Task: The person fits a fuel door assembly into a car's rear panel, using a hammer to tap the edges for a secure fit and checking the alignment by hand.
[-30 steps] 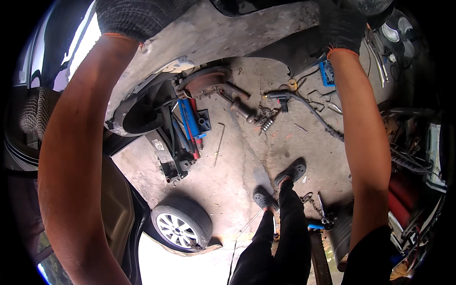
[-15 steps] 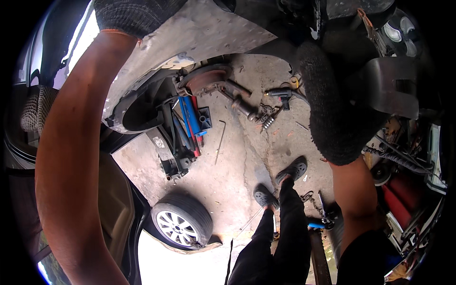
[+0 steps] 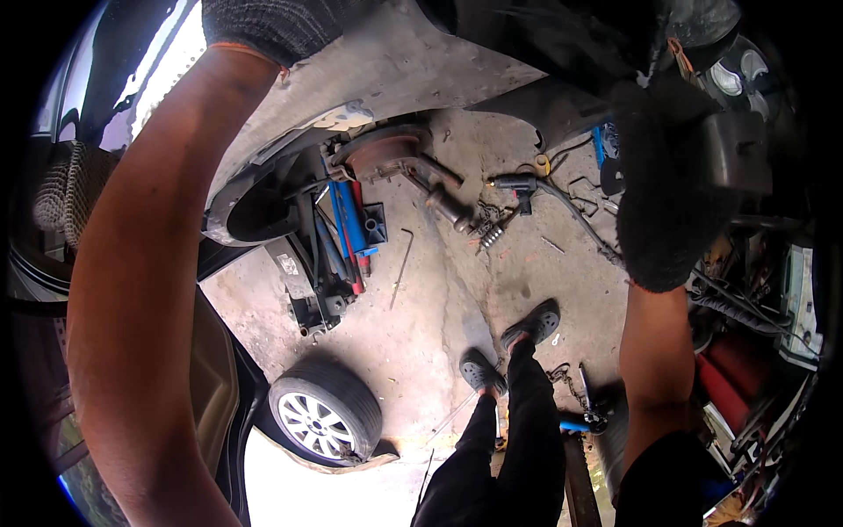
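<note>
Grey, scuffed bodywork is what you're leaning over, a curved body panel (image 3: 421, 75) running from just beneath your left hand (image 3: 272, 25) across toward the right one. That left hand looks laid on the panel, but its fingertips run out past the upper edge, so I can't tell if they're clamped or just resting. Your right hand (image 3: 663, 189) is off past the panel's far end, right beside a smooth grey piece (image 3: 742, 154) (touching or gripped, can't tell, the fingers are lost in the dark).

My read: you're steadying with the left and handling that piece with the right. The next move calls for a sure hold on it and a clear look at those right fingers, since your own hand blocks the view.

As for clutter: a black hose (image 3: 575, 215) runs close to the left of your right hand, leading to a pistol-shaped tool (image 3: 518, 183), with tangled cables (image 3: 742, 314) on its lower right. Down below your left hand there's a rusty brake disc (image 3: 382, 158), a blue cylinder (image 3: 349, 220) and, farther toward you, a loose wheel (image 3: 360, 391). Watch your feet around that bent rod (image 3: 402, 268).
</note>
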A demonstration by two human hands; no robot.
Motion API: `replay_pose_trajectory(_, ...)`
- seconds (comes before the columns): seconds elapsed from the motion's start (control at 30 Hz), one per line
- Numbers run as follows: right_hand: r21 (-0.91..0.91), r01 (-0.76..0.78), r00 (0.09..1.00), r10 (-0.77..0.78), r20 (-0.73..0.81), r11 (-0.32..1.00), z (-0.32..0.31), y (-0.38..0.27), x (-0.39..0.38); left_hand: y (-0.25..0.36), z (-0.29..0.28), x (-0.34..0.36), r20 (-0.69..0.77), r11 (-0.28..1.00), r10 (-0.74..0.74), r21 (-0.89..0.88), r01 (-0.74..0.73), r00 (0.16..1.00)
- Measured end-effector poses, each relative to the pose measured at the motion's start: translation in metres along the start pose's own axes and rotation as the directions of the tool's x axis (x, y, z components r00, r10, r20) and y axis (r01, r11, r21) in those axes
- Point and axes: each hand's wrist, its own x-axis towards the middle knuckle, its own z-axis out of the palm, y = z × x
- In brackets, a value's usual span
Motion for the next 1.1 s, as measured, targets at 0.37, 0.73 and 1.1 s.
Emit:
replay_pose_trajectory(0.37, 0.115, -0.261, 0.94, 0.279, -0.196, 0.959, 0.039, 0.1, 0.082, 0.007, -0.008, 0.013, -0.059, 0.994, 0.006, -0.11, -0.013, 0.998)
replay_pose_trajectory(0.73, -0.275, -0.044, 0.977, -0.017, -0.213, 0.96, 0.052, 0.081, 0.085, 0.008, -0.011, 0.013, 0.067, 0.962, -0.093, -0.252, 0.107, 0.993)
replay_pose_trajectory(1.1, -0.054, 0.09, 0.966, -0.101, -0.236, 0.994, 0.051, 0.098, 0.077, 0.006, -0.036, 0.011, 0.318, 0.921, -0.146, -0.303, 0.246, 0.937)
